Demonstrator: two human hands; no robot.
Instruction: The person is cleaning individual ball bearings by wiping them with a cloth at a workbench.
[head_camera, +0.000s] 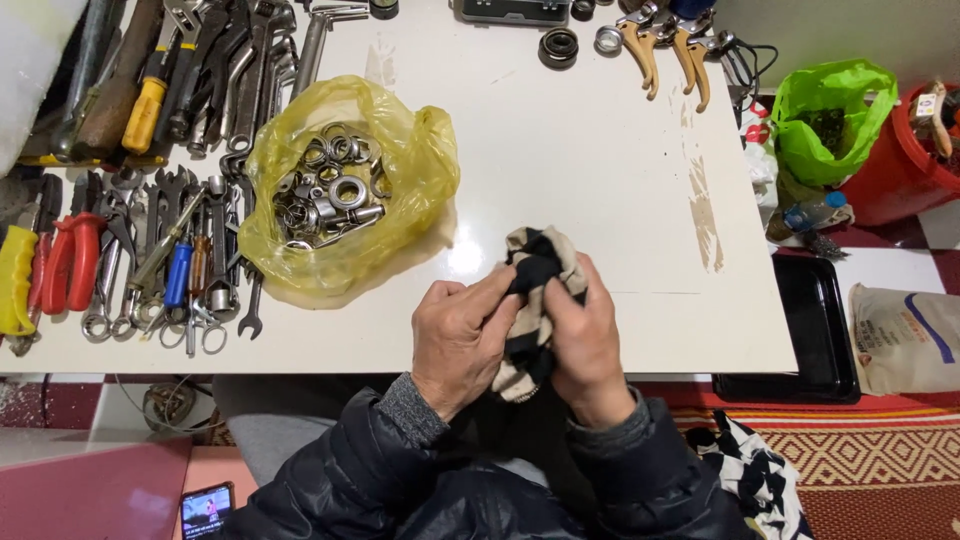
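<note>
Both my hands are closed around a black and beige striped rag (537, 262) at the near edge of the white table (600, 150). My left hand (462, 338) grips the rag from the left, its fingers pressed into the black part. From the right, my right hand (585, 338) holds the same cloth. Whether something is wrapped inside the rag is hidden. Just left of my hands lies a yellow plastic bag (345, 190), open, with several metal rings and bearings in it.
Wrenches, pliers and screwdrivers (150, 200) cover the table's left side. Brake levers (665, 45) and bearing rings (558, 45) lie at the far edge. A green bag (830, 120), a red bucket (900, 160) and a black tray (815, 320) stand on the floor at right. A phone (206, 508) rests low left.
</note>
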